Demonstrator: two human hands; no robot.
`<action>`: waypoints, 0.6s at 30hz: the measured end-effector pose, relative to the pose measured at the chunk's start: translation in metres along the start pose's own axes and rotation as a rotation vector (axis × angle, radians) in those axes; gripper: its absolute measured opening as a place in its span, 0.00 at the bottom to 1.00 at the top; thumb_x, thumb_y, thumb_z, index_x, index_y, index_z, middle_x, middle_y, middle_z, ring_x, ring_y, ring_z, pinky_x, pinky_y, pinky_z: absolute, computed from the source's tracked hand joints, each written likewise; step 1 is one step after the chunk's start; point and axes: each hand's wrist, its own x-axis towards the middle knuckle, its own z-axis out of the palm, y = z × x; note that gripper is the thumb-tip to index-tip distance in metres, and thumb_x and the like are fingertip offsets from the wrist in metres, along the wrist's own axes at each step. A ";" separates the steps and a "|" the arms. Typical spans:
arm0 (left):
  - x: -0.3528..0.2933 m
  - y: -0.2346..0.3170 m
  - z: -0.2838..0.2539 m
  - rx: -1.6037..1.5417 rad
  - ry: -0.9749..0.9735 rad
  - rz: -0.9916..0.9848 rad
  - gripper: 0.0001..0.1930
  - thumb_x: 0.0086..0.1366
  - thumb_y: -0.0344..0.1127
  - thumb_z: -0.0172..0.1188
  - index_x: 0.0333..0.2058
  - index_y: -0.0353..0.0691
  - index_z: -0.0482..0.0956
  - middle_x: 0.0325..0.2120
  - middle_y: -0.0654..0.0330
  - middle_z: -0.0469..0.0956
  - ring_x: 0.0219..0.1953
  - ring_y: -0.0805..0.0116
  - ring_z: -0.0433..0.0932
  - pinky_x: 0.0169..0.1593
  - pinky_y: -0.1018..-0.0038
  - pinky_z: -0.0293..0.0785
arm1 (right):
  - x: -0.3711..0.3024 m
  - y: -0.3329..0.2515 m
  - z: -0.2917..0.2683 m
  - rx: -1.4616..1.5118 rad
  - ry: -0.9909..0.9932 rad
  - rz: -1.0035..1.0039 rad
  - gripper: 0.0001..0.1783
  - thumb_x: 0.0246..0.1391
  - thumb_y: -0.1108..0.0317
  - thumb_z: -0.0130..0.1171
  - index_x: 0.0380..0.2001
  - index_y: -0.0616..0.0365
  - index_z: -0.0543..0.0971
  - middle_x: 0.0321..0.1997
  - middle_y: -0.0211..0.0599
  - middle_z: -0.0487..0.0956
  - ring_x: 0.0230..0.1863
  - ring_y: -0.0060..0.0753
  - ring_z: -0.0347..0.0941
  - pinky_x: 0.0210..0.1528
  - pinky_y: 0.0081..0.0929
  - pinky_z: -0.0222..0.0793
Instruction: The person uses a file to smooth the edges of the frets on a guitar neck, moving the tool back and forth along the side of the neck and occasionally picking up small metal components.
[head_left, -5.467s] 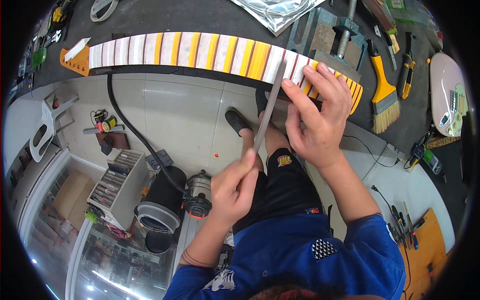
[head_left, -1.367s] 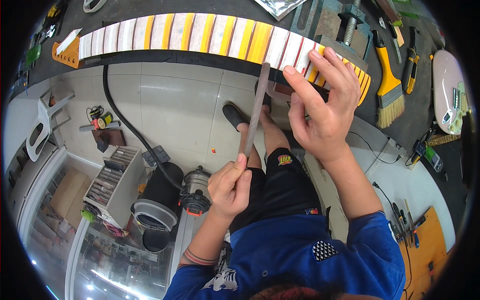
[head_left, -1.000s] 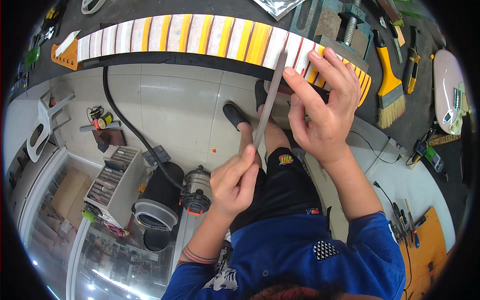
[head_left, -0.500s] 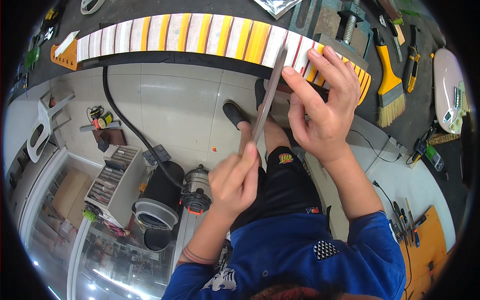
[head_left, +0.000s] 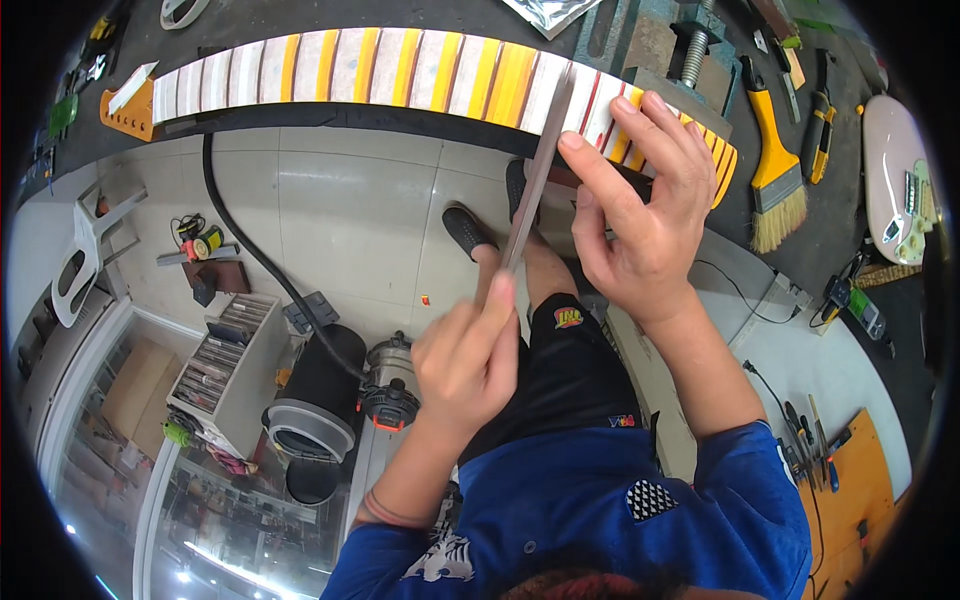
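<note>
A guitar neck (head_left: 335, 68) lies across the bench edge, its fretboard covered with white and yellow tape strips between the frets; some strips near its right end have red lines. My left hand (head_left: 468, 345) is closed around the lower end of a long, narrow metal file (head_left: 541, 170). The file slants up and right, its far end over the fretboard on the white strips. At the neck's right part, my right hand (head_left: 645, 205) has its fingers stretched out, the longer ones resting on the taped surface. Its index fingertip is close beside the file; the thumb is lower, toward me.
Right of the neck lie a yellow-handled brush (head_left: 775, 160), a yellow-and-black cutter (head_left: 822, 120) and a pale guitar body (head_left: 895, 180). A metal vise (head_left: 690, 60) stands behind the neck. Below left, a black hose (head_left: 250, 250) hangs near a router (head_left: 390, 375) and a disc rack (head_left: 225, 360).
The file has shifted slightly up and left across the fretboard, and my left hand has moved a little with it. My right hand stays almost in place on the neck.
</note>
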 end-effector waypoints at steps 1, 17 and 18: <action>0.029 0.003 0.010 -0.033 0.022 0.001 0.29 0.65 0.19 0.70 0.65 0.37 0.84 0.26 0.56 0.78 0.20 0.58 0.75 0.27 0.65 0.74 | -0.001 0.000 0.003 0.005 0.000 -0.002 0.37 0.43 0.75 0.68 0.59 0.33 0.89 0.69 0.35 0.78 0.74 0.48 0.73 0.78 0.54 0.58; -0.073 -0.009 -0.017 -0.230 0.025 -0.170 0.25 0.67 0.14 0.62 0.63 0.29 0.80 0.23 0.56 0.75 0.21 0.69 0.71 0.27 0.71 0.65 | -0.001 -0.001 -0.002 -0.018 -0.043 0.000 0.37 0.45 0.78 0.68 0.61 0.35 0.88 0.70 0.38 0.77 0.75 0.52 0.72 0.78 0.55 0.59; -0.064 -0.010 -0.016 -0.179 0.033 -0.085 0.25 0.66 0.14 0.62 0.63 0.29 0.80 0.24 0.56 0.75 0.21 0.67 0.71 0.27 0.70 0.66 | -0.002 0.000 -0.002 -0.017 -0.021 0.012 0.38 0.43 0.76 0.68 0.60 0.33 0.88 0.70 0.34 0.78 0.75 0.47 0.72 0.79 0.53 0.57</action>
